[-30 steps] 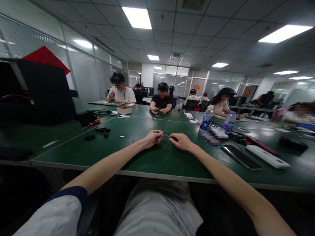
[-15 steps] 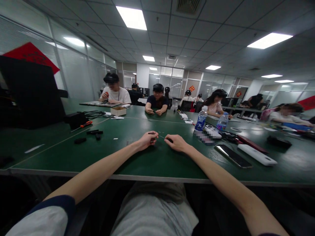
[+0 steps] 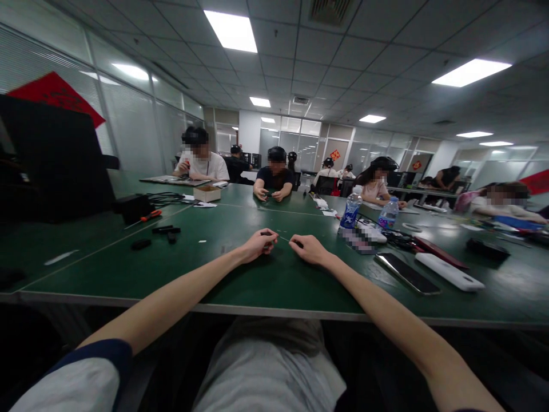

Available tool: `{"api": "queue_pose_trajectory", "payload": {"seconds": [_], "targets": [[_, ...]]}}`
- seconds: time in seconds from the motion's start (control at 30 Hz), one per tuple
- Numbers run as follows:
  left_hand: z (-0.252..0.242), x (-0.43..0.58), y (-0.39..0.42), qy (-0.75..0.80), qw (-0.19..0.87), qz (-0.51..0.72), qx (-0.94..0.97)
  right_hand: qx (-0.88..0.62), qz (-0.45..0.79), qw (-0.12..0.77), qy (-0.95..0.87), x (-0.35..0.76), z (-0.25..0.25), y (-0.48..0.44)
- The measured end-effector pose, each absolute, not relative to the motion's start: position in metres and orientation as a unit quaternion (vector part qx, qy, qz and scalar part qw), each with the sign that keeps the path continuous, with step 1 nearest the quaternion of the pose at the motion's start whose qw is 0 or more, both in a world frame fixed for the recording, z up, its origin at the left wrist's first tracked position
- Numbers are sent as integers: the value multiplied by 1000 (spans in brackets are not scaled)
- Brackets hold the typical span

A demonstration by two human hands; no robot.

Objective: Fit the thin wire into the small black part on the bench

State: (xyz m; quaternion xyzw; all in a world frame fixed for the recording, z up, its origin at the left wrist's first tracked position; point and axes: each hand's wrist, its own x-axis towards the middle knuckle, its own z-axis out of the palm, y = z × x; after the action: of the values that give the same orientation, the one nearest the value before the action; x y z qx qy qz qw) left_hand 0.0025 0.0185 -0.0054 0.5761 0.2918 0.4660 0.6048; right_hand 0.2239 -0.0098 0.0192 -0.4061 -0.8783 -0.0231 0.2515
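Observation:
Just over the green table (image 3: 240,286), my left hand (image 3: 260,245) is closed in a pinch, with a bit of something dark showing at its fingers. A thin, pale, wire-like strand (image 3: 283,238) spans the short gap to my right hand (image 3: 307,250). My right hand pinches the strand's other end between thumb and forefinger. The strand is too fine to tell exactly what it is. Both forearms rest over the table's front edge.
Left lie small black parts (image 3: 166,230) and an orange-handled screwdriver (image 3: 151,216). Right are bottles (image 3: 350,212), a phone (image 3: 407,273), a white case (image 3: 448,272) and cables (image 3: 397,237). A cardboard box (image 3: 207,194) stands farther back. Several people sit around, one opposite (image 3: 274,174).
My right hand has shifted very slightly right, widening the gap between my hands a little. Both keep their pinch. The person opposite has moved their hands.

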Motion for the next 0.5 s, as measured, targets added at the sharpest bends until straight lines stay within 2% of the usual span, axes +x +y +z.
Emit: {"api": "queue_pose_trajectory", "payload": {"seconds": [0.27, 0.5], "targets": [[0, 1, 12, 299, 597, 455, 589, -408, -25, 270, -872, 223, 17, -9], [5, 8, -5, 298, 542, 399, 677, -432, -26, 322, -842, 235, 27, -4]]}}
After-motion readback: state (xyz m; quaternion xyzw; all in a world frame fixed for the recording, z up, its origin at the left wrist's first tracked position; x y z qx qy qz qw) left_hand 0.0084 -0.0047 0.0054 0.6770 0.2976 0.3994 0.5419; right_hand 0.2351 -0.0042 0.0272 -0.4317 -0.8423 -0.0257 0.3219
